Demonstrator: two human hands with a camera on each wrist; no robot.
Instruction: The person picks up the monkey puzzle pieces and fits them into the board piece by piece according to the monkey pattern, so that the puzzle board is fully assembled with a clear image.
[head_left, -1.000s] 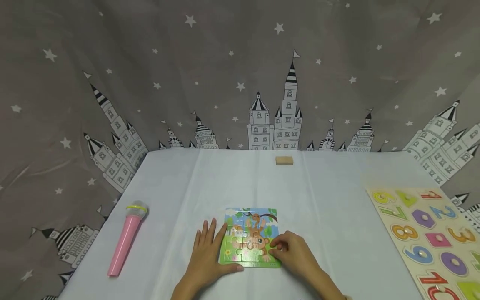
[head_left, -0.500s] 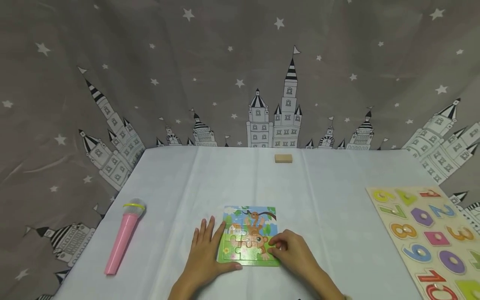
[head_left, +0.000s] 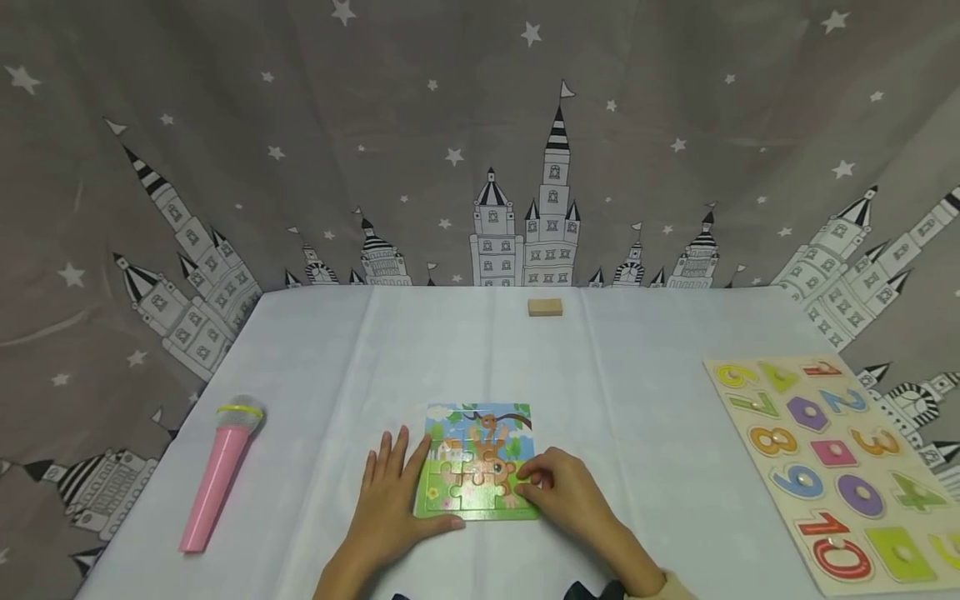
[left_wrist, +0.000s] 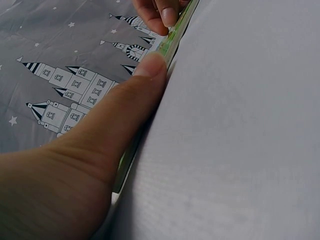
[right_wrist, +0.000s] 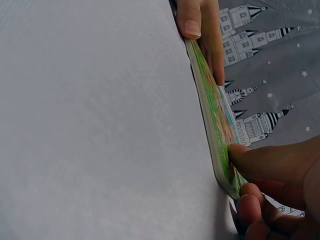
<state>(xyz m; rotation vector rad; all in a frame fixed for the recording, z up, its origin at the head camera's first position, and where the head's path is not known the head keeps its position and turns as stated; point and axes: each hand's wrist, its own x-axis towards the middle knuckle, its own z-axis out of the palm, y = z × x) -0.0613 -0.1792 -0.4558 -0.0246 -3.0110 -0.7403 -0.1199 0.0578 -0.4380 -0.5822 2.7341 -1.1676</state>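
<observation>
A square jigsaw puzzle (head_left: 480, 493) with a monkey picture and a green border lies flat on the white tabletop. Along its left side rests my left hand (head_left: 390, 504), fingers straight and spread, its thumb against the front edge. In the left wrist view that thumb (left_wrist: 145, 75) lies along the board's rim. My right hand (head_left: 566, 492) is at the right side, thumb and forefinger curled together in a pinch at a puzzle piece by the lower right. The right wrist view has the right thumb (right_wrist: 240, 152) on the picture near the corner; the fingers partly hide the piece.
A pink toy microphone (head_left: 217, 479) lies at the left. On the right is a wooden number and shape board (head_left: 832, 475) with knobbed pieces. A small wooden block (head_left: 545, 307) sits near the back edge, before a grey castle-print curtain (head_left: 420, 150).
The head view has shifted, so everything appears farther left and slightly higher. Both hands keep their places on the puzzle, with hardly any finger movement.
</observation>
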